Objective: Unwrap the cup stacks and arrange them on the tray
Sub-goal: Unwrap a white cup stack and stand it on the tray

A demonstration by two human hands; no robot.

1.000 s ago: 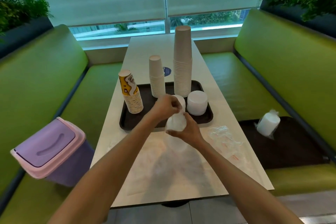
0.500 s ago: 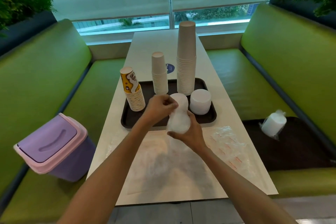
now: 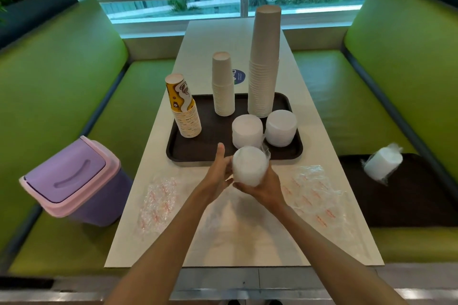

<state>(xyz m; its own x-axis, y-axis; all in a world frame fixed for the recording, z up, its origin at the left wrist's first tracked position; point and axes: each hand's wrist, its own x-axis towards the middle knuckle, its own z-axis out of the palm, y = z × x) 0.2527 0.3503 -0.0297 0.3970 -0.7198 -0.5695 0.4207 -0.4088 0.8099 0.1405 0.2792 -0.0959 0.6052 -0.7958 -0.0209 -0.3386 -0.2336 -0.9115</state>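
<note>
Just in front of the dark tray (image 3: 178,154), my right hand (image 3: 264,187) grips a short white cup stack (image 3: 249,166) from below and from the right. Loose clear wrap shows at the stack's upper right. My left hand (image 3: 218,173) lies against the stack's left side with its fingers straight. On the tray stand a yellow patterned cup stack (image 3: 184,109), a medium white stack (image 3: 223,84), a tall white stack (image 3: 264,62) and two short white stacks (image 3: 247,130) (image 3: 281,127).
Crumpled clear wrappers lie on the table to the left (image 3: 158,203) and right (image 3: 314,193) of my arms. A second dark tray (image 3: 409,198) on the right bench holds a wrapped white stack (image 3: 381,164). A purple swing-lid bin (image 3: 71,181) sits on the left bench.
My left hand let go of the wrap at the stack's top and dropped to its left side. The held stack moved a little toward me, uncovering the short stack behind it.
</note>
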